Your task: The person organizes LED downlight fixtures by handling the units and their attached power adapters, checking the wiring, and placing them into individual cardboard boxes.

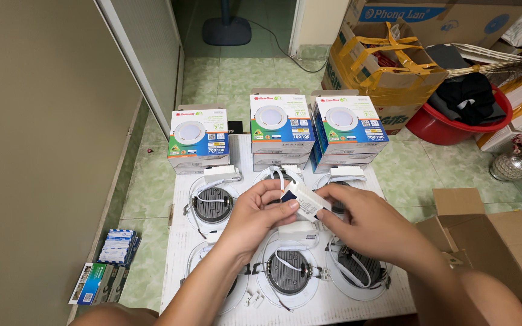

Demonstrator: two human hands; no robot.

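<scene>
White plastic driver box [305, 202] sits pinched between both hands above the middle of the tabletop [179, 241]; left hand [260, 212] and right hand [364, 220] each close their fingers on it. Six round downlights [290, 273] lie face-down beneath, in two rows of three. Behind stand three stacks of lamp cartons [281, 124].

The room is evenly and softly lit from overhead, bright without harshness. Shadows under the hands [309, 211] are faint and diffuse on the white bench [179, 271], which shows mild sheen but no burnt-out glare. The middle is sharp; the wide lens bends the wall panel [43, 151] and stretches the forearms at the bottom edge
</scene>
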